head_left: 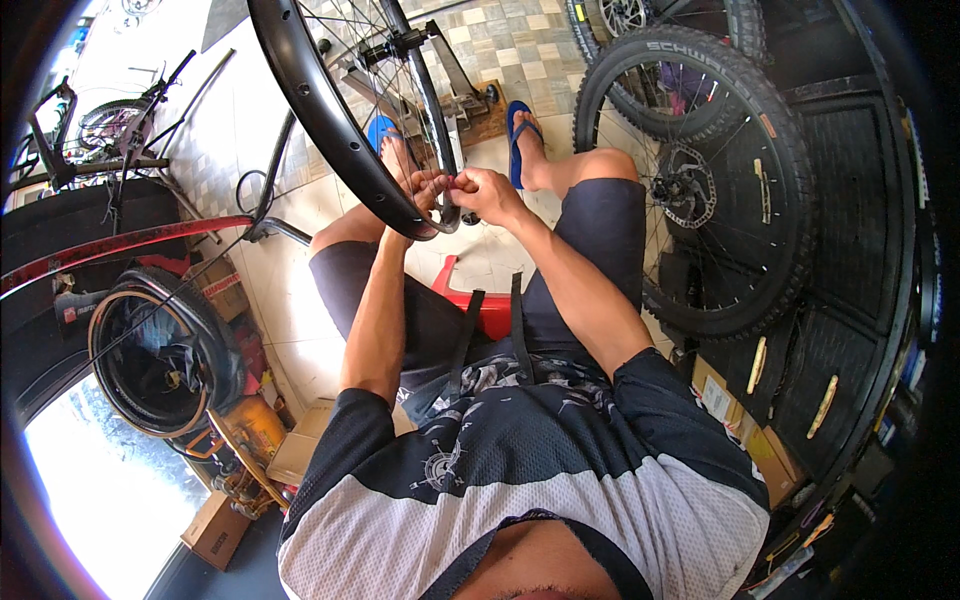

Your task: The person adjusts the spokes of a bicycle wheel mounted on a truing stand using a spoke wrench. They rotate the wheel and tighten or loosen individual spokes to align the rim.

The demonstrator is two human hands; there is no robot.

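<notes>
A bare black bicycle rim [318,125], laced with thin spokes to a black hub [392,46], stands upright between my legs in a metal truing stand [452,62]. At the rim's near end my left hand [426,188] reaches in among the spokes, its fingers closed and partly hidden by the rim. My right hand [484,194] comes from the other side with thumb and fingers pinched. The fingertips of both hands almost meet at the rim's right edge. Whatever they pinch is too small to make out.
The stand has a wooden base [487,122]. On my right, a wheel with a knobby tyre [790,200] leans against dark panels. A red stool [490,318] is beneath me. To the left are a red bar [130,243], more tyres [105,375] and a cardboard box [215,530].
</notes>
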